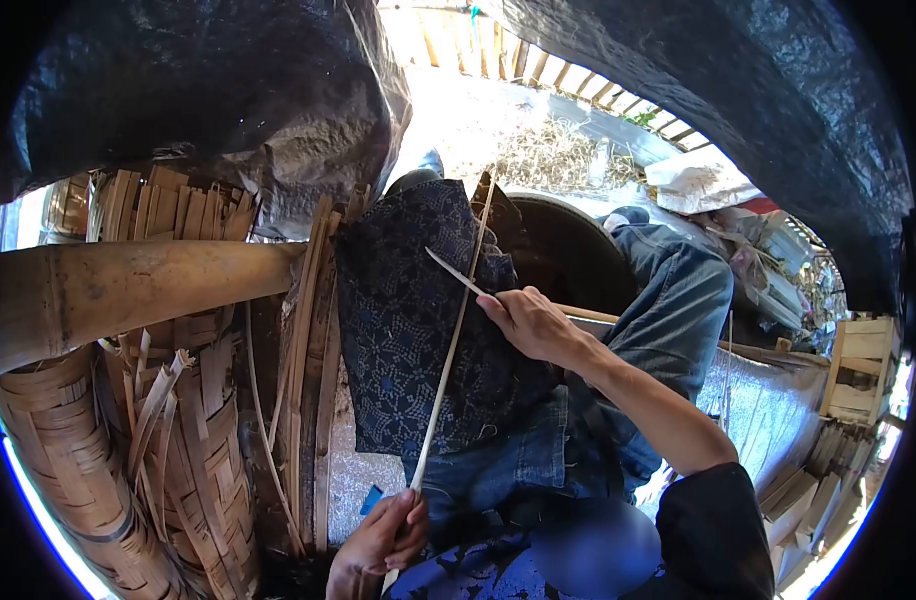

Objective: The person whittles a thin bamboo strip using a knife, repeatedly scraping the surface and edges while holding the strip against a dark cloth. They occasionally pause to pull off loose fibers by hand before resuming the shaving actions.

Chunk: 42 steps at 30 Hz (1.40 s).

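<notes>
My left hand [380,537] is closed around the lower end of a long, thin bamboo strip [449,365]. The strip slants up and away across a dark blue patterned cloth [393,330] spread over my lap. My right hand [536,324] grips a knife, its handle hidden inside my fingers. The narrow, slightly curved knife blade [451,268] points up and left and crosses the strip near its upper part. A pale stick-like length [586,314] shows just behind my right wrist.
A thick bamboo pole [143,285] juts in from the left above woven bamboo baskets [63,425]. Split bamboo slats [303,360] stand beside my lap. A dark round basin [563,255] sits beyond my right hand, and a wooden crate [860,370] is far right.
</notes>
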Available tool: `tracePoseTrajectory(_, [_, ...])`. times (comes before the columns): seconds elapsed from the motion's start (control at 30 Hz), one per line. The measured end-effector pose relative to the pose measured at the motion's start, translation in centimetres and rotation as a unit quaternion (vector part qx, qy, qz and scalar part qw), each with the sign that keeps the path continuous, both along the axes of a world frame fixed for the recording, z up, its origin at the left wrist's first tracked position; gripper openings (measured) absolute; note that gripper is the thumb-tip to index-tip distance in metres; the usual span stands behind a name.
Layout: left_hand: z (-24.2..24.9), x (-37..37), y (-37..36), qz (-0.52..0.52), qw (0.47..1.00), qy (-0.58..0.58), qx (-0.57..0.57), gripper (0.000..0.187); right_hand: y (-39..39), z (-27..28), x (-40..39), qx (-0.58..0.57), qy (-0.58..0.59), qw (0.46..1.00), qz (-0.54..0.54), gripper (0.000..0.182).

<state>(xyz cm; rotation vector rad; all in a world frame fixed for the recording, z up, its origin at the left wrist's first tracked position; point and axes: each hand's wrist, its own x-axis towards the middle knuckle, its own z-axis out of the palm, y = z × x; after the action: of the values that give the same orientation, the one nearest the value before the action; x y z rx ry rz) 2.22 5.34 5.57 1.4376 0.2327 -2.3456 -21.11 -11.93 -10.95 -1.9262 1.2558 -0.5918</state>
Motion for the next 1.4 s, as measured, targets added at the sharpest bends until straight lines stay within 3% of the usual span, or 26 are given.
tracePoseTrajectory(0.23, [2.2,1.2,1.7,-0.011,1.0,-0.011,0.007,0.033,-1.5,-1.7,0.3,0.072,0.005,0.997,0.006,0.051])
tracePoseTrajectory(0.33, [2.8,1.4,2.3,-0.113,0.989,-0.08,-0.048,0.037,-2.1,-2.4,0.5,0.004,-0.022,1.0,-0.007,0.051])
tracePoseTrajectory(0.4, [2.3,2.2,4.0,-0.169,0.975,-0.121,-0.083,0.037,-2.5,-2.1,0.5,0.079,0.004,0.997,-0.002,0.052])
tracePoseTrajectory(0.47, [1.8,3.1,5.1,-0.226,0.946,-0.137,-0.188,0.038,-3.2,-3.8,0.4,0.074,0.003,0.997,-0.025,0.053])
tracePoseTrajectory(0.5, [2.0,3.3,5.1,-0.228,0.945,-0.136,-0.189,0.038,-3.6,-4.8,0.1,0.071,0.003,0.996,-0.046,0.053])
tracePoseTrajectory(0.6, [4.7,2.2,2.5,-0.14,0.985,-0.096,0.033,0.039,-5.6,-4.8,0.1,0.089,0.016,0.996,-0.028,0.053])
tracePoseTrajectory(0.7, [2.7,4.1,4.8,-0.062,0.995,-0.016,0.077,0.038,-6.3,-4.8,0.3,0.076,0.028,0.996,-0.028,0.051])
tracePoseTrajectory(0.77, [3.1,3.8,4.4,-0.072,0.994,-0.024,0.075,0.038,-7.6,-6.3,-0.1,0.066,0.041,0.997,-0.019,0.05])
tracePoseTrajectory(0.83, [3.7,3.5,4.0,-0.089,0.993,-0.036,0.073,0.037,-9.6,-9.7,-1.8,-0.016,0.204,0.978,-0.029,0.046])
tracePoseTrajectory(0.9, [4.1,3.3,3.6,-0.1,0.991,-0.045,0.071,0.037,-10.5,-11.2,-4.4,0.094,0.208,0.97,-0.082,0.048])
tracePoseTrajectory(1.0, [3.9,3.0,3.1,-0.098,0.992,-0.049,0.057,0.036,-10.7,-13.5,-6.3,0.109,0.155,0.968,-0.164,0.054])
tracePoseTrajectory(1.03, [3.6,2.6,2.5,-0.093,0.993,-0.044,0.051,0.036,-10.6,-12.1,-6.1,0.108,0.156,0.969,-0.156,0.054])
tracePoseTrajectory(1.1, [2.8,1.8,1.1,-0.078,0.995,-0.033,0.044,0.035,-9.3,-8.6,-6.2,0.211,0.03,0.943,-0.255,0.058])
tracePoseTrajectory(1.23, [-0.6,0.9,-0.8,-0.052,0.997,0.006,0.053,0.034,-6.3,-2.3,-5.4,0.12,-0.048,0.979,-0.158,0.045])
tracePoseTrajectory(1.3, [-2.5,0.5,-0.9,-0.084,0.996,0.007,0.004,0.037,-4.5,1.3,-4.5,0.164,-0.042,0.977,-0.13,0.043])
tracePoseTrajectory(1.37, [-2.9,1.6,-0.1,-0.089,0.995,0.031,0.008,0.037,-3.4,1.8,-3.8,0.208,-0.037,0.971,-0.11,0.042])
tracePoseTrajectory(1.4, [-2.8,2.3,0.1,-0.095,0.994,0.05,0.02,0.036,-3.1,1.0,-3.6,0.144,-0.036,0.984,-0.103,0.043])
